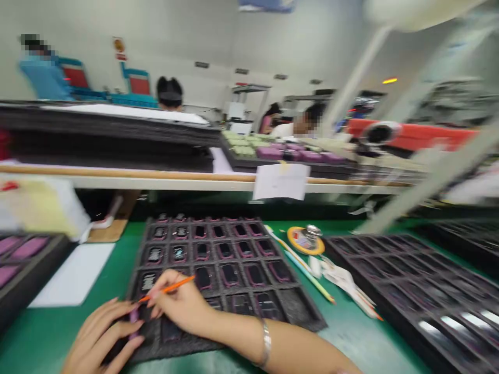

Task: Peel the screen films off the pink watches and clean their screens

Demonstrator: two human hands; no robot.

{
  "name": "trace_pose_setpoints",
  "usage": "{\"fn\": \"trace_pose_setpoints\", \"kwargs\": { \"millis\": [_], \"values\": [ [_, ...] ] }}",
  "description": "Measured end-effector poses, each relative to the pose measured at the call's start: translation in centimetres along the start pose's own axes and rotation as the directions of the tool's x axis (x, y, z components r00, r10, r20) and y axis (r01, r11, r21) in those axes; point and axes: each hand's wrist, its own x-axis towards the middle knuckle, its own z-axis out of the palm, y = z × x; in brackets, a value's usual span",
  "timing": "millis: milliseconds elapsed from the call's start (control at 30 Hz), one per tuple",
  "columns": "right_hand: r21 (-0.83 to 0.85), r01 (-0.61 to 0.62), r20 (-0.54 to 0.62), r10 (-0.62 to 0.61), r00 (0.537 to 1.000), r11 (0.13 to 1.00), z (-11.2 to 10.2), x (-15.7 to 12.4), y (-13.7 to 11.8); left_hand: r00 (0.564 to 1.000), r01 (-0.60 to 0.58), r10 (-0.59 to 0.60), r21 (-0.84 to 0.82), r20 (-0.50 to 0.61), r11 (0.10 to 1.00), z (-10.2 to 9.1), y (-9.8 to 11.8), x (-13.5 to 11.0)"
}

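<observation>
My left hand [103, 332] rests at the near left corner of a dark foam tray [307, 319], fingers pinched on a small purple part [134, 316]. My right hand [181, 306] crosses over from the right with a silver bracelet [266, 343] on its wrist. It holds a thin orange stick [169, 288] like a pen, the tip pointing left toward the purple part. The tray's compartments hold several small dark parts with pink rims.
A second dark tray [409, 291] lies to the right. Between the trays lie pencils [307, 272], a yellow-rimmed disc [306, 240] and white scraps. A white sheet [74, 272] and another tray [23, 265] sit left. A shelf [156, 179] runs across; other people work behind it.
</observation>
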Motion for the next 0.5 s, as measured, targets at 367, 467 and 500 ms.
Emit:
{"fn": "trace_pose_setpoints", "kwargs": {
  "millis": [367,467,500],
  "values": [
    [-0.172,0.009,0.101,0.008,0.995,0.985,-1.0,-2.2,-0.6,0.853,0.522,-0.487,-0.319,0.188,0.791,-0.8,4.3,1.1],
    [-0.322,0.118,0.135,-0.078,0.988,0.939,-1.0,-2.5,-0.7,0.840,0.543,-0.497,-0.342,0.219,0.767,-0.8,4.3,1.0],
    [-0.354,0.148,0.147,-0.101,0.984,0.924,-1.0,-2.6,-0.8,0.840,0.543,-0.495,-0.350,0.223,0.763,-0.8,4.3,1.0]
  ]
}}
